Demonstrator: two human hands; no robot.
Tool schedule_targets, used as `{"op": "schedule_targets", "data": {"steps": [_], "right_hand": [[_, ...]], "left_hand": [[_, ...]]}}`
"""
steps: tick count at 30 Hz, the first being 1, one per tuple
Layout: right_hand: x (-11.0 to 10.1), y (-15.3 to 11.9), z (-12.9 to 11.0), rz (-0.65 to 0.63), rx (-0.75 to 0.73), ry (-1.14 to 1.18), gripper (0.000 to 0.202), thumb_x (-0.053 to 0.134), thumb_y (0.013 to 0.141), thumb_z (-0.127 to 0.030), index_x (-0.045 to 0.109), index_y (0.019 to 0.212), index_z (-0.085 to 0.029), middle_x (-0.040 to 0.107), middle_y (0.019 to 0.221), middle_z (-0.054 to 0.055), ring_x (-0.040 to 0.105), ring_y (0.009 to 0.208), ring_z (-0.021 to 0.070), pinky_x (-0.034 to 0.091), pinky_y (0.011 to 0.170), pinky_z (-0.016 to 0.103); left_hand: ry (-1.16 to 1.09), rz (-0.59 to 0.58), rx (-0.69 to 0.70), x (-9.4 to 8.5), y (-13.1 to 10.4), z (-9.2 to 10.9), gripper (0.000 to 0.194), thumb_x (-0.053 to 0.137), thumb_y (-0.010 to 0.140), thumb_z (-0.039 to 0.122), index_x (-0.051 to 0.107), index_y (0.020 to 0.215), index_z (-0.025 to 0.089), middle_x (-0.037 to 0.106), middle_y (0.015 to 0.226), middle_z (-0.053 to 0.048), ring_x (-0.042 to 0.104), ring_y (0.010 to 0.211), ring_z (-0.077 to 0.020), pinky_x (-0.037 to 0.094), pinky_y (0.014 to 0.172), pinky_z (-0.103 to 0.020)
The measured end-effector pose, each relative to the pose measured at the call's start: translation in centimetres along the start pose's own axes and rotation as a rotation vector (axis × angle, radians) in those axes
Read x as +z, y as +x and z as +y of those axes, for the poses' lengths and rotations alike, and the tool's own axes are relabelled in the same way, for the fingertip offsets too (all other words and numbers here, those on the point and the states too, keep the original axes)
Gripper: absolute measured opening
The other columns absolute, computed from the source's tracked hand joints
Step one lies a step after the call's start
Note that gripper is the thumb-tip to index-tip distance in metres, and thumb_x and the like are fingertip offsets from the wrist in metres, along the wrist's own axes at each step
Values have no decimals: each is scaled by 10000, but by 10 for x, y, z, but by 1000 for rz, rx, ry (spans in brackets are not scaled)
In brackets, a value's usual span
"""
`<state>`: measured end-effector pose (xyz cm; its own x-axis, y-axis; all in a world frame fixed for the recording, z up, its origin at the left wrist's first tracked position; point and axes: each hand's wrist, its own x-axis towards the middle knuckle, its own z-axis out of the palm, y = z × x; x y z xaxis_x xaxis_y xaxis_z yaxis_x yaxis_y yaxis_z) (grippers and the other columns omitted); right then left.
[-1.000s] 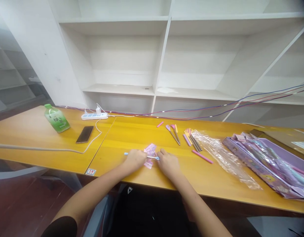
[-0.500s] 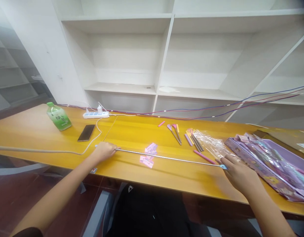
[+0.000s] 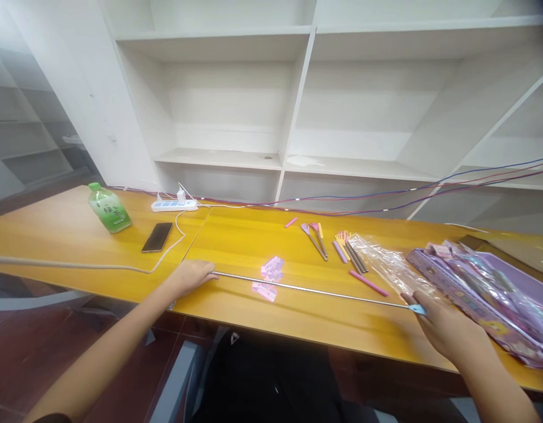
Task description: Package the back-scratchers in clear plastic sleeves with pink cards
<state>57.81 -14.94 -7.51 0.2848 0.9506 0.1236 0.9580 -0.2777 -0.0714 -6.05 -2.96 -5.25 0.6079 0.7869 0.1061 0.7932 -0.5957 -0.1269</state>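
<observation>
A telescopic back scratcher (image 3: 315, 289), pulled out into a long thin metal rod, spans the space above the table between my hands. My left hand (image 3: 191, 277) is closed around its left end and hides that end. At the other end, my right hand (image 3: 448, 326) grips the light blue plastic part, which shows beside the thumb and fingers. Small pink printed slips (image 3: 271, 276) lie on the table behind and below the rod. Beyond it are back scratchers with purple and pink claw heads (image 3: 314, 238), and yellow-headed ones (image 3: 351, 251) near a loose pink tube (image 3: 368, 283).
Clear plastic wrappers (image 3: 377, 258) lie left of a purple box (image 3: 536, 288) filled with bagged items. A green-labelled bottle (image 3: 109, 208), a phone (image 3: 157, 237) and a white power strip (image 3: 174, 205) are on the left. Cables run along the back beneath white shelves (image 3: 218, 157).
My right hand has moved to the right with the blue end, and a longer stretch of rod shows between my hands. The whole view has shifted slightly.
</observation>
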Motion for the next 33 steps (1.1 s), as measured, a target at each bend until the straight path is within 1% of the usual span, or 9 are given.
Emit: {"op": "schedule_targets", "data": {"steps": [8,11,14,17,21,23,24,27,33], "right_hand": [[1,6,0,-34,61,-20,377,306,1055,-497,567,861,-304,699,806,134,723,819,368,462,690,404],[-4,14,-4,-36,90,-10,455,291,1062,-511,617,842,-283,712,823,156,718,798,354,455,684,396],[-19,26,-16,-5,185,-32,558,252,1068,-542,709,963,-239,733,923,223,702,795,358,433,669,402],[-33,37,-64,40,229,-35,605,241,1079,-547,736,1125,-203,734,996,242,692,813,336,407,655,381],[-28,39,-192,44,-1,51,352,389,1084,-319,708,1169,-196,743,953,142,691,806,234,390,664,297],[-16,35,-249,100,-72,46,389,343,1112,-338,691,1141,-167,732,1019,149,695,805,224,393,668,286],[-10,34,-268,103,-125,52,404,333,1122,-361,686,1111,-165,730,1000,134,696,793,218,389,656,277],[7,33,-286,118,-179,50,409,331,1132,-385,672,1032,-183,720,969,95,700,802,219,380,651,275],[26,34,-268,70,-274,64,309,403,1119,-366,650,1032,-202,700,1010,70,681,833,205,324,628,284]], "left_hand": [[57,111,29,0,5,-8,380,474,1056,484,616,892,172,686,891,-105,611,896,-239,443,734,-301],[60,108,49,0,10,-14,375,454,1068,456,621,891,171,685,874,-103,613,873,-232,444,730,-301],[70,98,18,-7,19,-14,382,437,1073,456,631,911,169,701,893,-111,639,880,-232,453,739,-302],[34,103,1,-18,45,15,392,420,1076,477,642,956,177,723,933,-114,675,897,-222,465,750,-291],[-35,97,33,-30,99,96,445,400,1073,517,659,1008,161,744,909,-135,720,829,-247,476,685,-304],[-20,74,18,-32,122,128,503,386,1065,551,667,1018,136,739,841,-149,731,779,-275,480,661,-324],[-23,50,31,-31,129,137,513,387,1063,551,672,1015,127,737,819,-151,734,758,-275,477,646,-320],[-25,61,48,-19,137,140,515,387,1064,549,674,1027,123,743,838,-155,740,770,-280,469,635,-317],[-117,177,60,19,126,122,502,391,1062,575,673,1011,163,753,887,-124,721,806,-230,426,647,-281]]}}
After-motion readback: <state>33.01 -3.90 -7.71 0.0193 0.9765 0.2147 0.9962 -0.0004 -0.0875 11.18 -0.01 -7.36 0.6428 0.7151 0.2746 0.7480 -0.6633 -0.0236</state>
